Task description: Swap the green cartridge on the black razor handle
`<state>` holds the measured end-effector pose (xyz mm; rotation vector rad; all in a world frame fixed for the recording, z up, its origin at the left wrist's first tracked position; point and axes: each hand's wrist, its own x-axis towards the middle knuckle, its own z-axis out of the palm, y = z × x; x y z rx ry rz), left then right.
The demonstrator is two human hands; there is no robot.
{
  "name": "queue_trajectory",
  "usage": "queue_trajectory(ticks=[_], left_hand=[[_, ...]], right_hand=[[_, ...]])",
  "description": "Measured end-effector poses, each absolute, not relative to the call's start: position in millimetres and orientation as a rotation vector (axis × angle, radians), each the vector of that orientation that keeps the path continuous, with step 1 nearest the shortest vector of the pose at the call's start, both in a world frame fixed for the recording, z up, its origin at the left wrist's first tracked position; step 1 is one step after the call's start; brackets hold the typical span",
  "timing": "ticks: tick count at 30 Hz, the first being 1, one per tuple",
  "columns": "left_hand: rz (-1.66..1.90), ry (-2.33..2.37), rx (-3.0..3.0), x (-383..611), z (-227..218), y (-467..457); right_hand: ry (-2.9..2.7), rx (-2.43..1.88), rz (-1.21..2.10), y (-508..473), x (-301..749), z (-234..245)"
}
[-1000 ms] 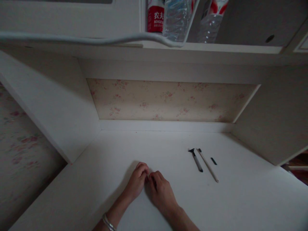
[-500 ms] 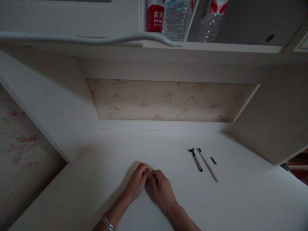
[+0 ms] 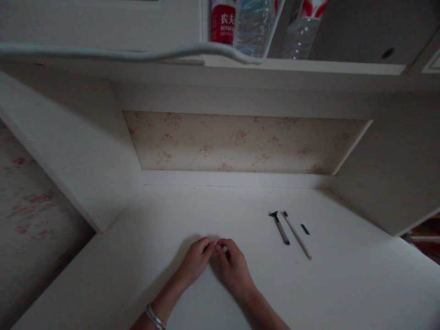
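Note:
My left hand (image 3: 196, 260) and my right hand (image 3: 234, 267) rest on the white desk (image 3: 330, 284), fingertips meeting in a pinch near the middle front. Between the fingertips there is something tiny and pale that I cannot make out. A silver bracelet (image 3: 154, 317) circles my left wrist. To the right of the hands lie a black-headed razor (image 3: 280, 228), a thin pale stick (image 3: 297, 236) and a small black cap (image 3: 305, 229), all untouched.
White side panels wall the desk recess left and right, with a flowered back panel (image 3: 240, 142). On the shelf above stand a red-labelled bottle (image 3: 222, 22) and clear plastic bottles (image 3: 252, 25). A white cable (image 3: 103, 52) runs along the shelf edge.
Both hands have crept slightly forward and right on the desk, still pinched together. The razor, stick and cap have not moved.

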<state>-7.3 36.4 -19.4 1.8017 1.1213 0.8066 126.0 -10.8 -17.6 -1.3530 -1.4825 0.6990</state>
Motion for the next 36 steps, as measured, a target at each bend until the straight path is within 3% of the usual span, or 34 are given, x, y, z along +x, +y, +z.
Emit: queue_trajectory(ticks=[36], left_hand=[[0.773, 1.084, 1.648, -7.6, -22.5, 38.7]], right_hand=[[-1.444, -1.332, 0.757, -11.1, 125.9, -15.0]])
